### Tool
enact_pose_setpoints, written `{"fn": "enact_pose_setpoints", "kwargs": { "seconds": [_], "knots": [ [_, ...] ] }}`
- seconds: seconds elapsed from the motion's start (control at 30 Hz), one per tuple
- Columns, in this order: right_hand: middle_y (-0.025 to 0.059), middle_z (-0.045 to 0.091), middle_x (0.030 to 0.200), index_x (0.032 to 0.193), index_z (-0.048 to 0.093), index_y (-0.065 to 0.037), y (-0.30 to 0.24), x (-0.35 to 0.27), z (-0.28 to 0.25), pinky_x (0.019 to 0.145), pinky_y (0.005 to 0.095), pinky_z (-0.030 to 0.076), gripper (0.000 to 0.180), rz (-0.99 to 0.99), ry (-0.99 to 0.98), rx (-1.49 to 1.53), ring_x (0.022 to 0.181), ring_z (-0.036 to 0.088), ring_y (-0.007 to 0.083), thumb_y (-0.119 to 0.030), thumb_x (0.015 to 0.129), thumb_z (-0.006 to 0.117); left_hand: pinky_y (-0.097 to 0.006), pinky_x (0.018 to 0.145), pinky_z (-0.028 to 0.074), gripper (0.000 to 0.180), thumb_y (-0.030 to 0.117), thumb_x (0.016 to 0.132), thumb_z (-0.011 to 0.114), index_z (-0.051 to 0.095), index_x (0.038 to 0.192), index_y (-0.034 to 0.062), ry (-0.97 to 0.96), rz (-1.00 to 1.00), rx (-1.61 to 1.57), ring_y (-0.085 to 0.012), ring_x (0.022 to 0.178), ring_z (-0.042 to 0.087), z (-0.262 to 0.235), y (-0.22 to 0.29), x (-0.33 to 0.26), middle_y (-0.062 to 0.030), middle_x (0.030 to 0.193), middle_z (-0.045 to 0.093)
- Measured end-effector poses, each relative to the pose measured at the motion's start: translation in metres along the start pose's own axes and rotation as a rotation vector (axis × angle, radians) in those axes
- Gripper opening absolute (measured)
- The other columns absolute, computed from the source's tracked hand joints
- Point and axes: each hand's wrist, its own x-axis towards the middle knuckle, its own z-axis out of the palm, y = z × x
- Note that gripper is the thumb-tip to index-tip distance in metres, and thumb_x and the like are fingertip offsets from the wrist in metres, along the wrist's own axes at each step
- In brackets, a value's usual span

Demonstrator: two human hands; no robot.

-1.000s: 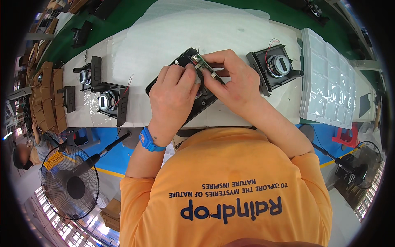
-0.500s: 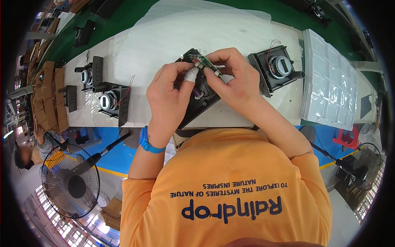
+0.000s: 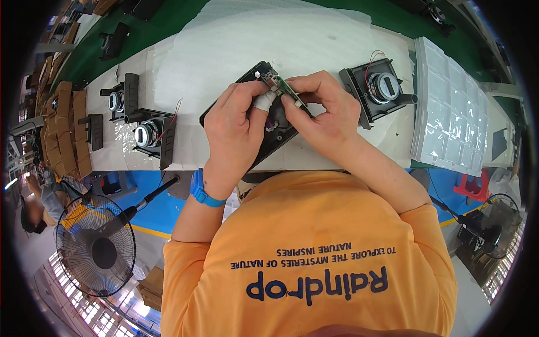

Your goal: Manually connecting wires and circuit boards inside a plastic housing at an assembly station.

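Note:
Between my two hands, over a black plastic housing (image 3: 279, 136), is a small green circuit board (image 3: 287, 91) with connectors along its edge. My left hand (image 3: 234, 121) pinches the board's left end; white tape wraps one of its digits. On the other side my right hand (image 3: 328, 112) grips the board between thumb and fingers. A small white plug (image 3: 257, 74) shows just beyond my left fingertips. The housing lies slanted on the table beneath both hands, which hide much of its inside. Part of a wire bundle shows inside it, below the board.
Black housings with round speakers and thin wires stand at the right (image 3: 382, 89) and left (image 3: 149, 135), with another speaker housing (image 3: 117, 101) behind the left one. A stack of clear-wrapped white trays (image 3: 451, 109) lies at the right edge. White foam sheet (image 3: 264, 33) covers the table's middle.
Both hands and the board have shifted slightly nearer and to the right. More of the housing's left side now shows past my left hand. Both hands keep their grip.

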Motion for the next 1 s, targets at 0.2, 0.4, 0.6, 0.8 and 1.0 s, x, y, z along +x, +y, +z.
{"fn": "enact_pose_setpoints", "kwargs": {
  "seconds": [0.2,0.4,0.6,0.8,1.0],
  "knots": [
    [0.0047,0.073,0.094,0.101,0.066,-0.002,0.002,0.006,-0.003,0.073,0.0238,0.059,0.019,0.122,-0.036,0.048,0.080,0.071,0.0090,-0.002,0.085,0.076,-0.033,0.062,0.053,0.016,-0.001,0.085,0.071,0.067,0.100,0.0040,-0.065,-0.091,-0.023,-0.0233,0.071,0.066,-0.006,0.002,0.004,-0.0096,0.089,0.068],
    [0.0013,0.071,0.094,0.101,0.063,-0.003,0.011,0.010,-0.007,0.071,0.0207,0.055,0.016,0.255,-0.070,0.086,0.084,0.068,0.0057,-0.004,0.089,0.074,-0.021,0.066,0.053,0.016,0.005,0.091,0.076,0.068,0.103,-0.0008,0.055,-0.368,-0.447,-0.0076,0.082,0.063,-0.021,-0.010,0.006,-0.0026,0.092,0.068],
    [0.0001,0.069,0.094,0.104,0.062,-0.003,0.007,0.010,-0.007,0.073,0.0198,0.054,0.018,0.263,-0.071,0.156,0.087,0.067,0.0055,0.000,0.090,0.073,-0.020,0.070,0.053,0.021,0.003,0.090,0.074,0.069,0.110,-0.0016,-0.076,-0.424,-0.596,-0.0073,0.082,0.063,-0.017,-0.009,0.006,-0.0040,0.099,0.070],
    [0.0008,0.069,0.095,0.103,0.061,-0.002,0.004,0.008,-0.008,0.073,0.0198,0.054,0.018,0.237,-0.070,0.153,0.087,0.067,0.0055,0.001,0.089,0.073,-0.021,0.070,0.051,0.021,0.003,0.090,0.073,0.072,0.111,0.0001,-0.149,-0.415,-0.598,-0.0069,0.079,0.061,-0.018,-0.009,0.001,-0.0039,0.104,0.072],
    [0.0018,0.070,0.095,0.104,0.062,-0.001,0.001,0.008,-0.008,0.074,0.0209,0.055,0.019,0.230,-0.085,0.164,0.086,0.067,0.0063,0.000,0.089,0.073,-0.021,0.067,0.049,0.014,0.003,0.091,0.072,0.074,0.104,0.0000,-0.121,-0.389,-0.494,-0.0068,0.074,0.060,-0.012,-0.010,0.000,-0.0022,0.094,0.071]
  ]
}}
